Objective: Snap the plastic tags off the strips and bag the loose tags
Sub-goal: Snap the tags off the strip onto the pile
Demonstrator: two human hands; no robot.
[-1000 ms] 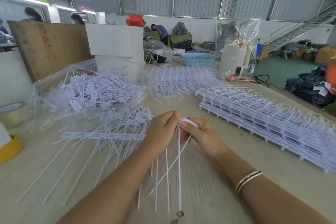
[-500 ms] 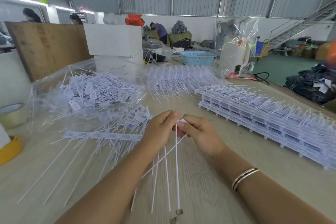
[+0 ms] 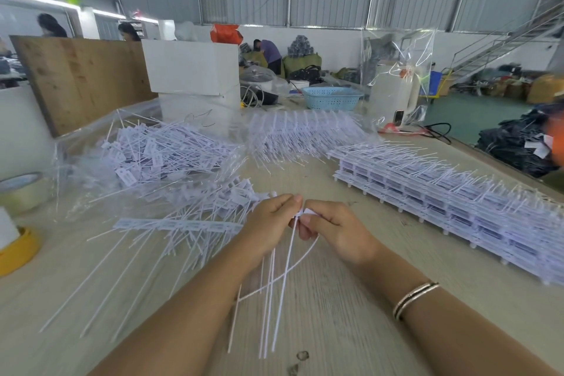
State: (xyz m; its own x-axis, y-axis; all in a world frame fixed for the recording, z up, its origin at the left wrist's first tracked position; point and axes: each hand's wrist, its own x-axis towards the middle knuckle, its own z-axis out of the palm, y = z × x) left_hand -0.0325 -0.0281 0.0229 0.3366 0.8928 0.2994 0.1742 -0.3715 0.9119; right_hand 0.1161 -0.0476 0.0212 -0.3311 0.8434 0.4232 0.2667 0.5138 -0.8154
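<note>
Since the earlier frame both hands had closed in tighter and the tails had crossed lower, one now bowed out to the right. Largest first: the desk carried a stack of unbroken strips at right, a clear bag of loose tags at far left, and a spent strip near the left wrist. Left hand had fingers curled round a bundle of tag tails. Right hand pinched one white tag at the fingertips, touching the left thumb. Likely mid-snap: best to grip close to the joint, twist sharply, keep tails bundled, then drop the lot into the bag.
</note>
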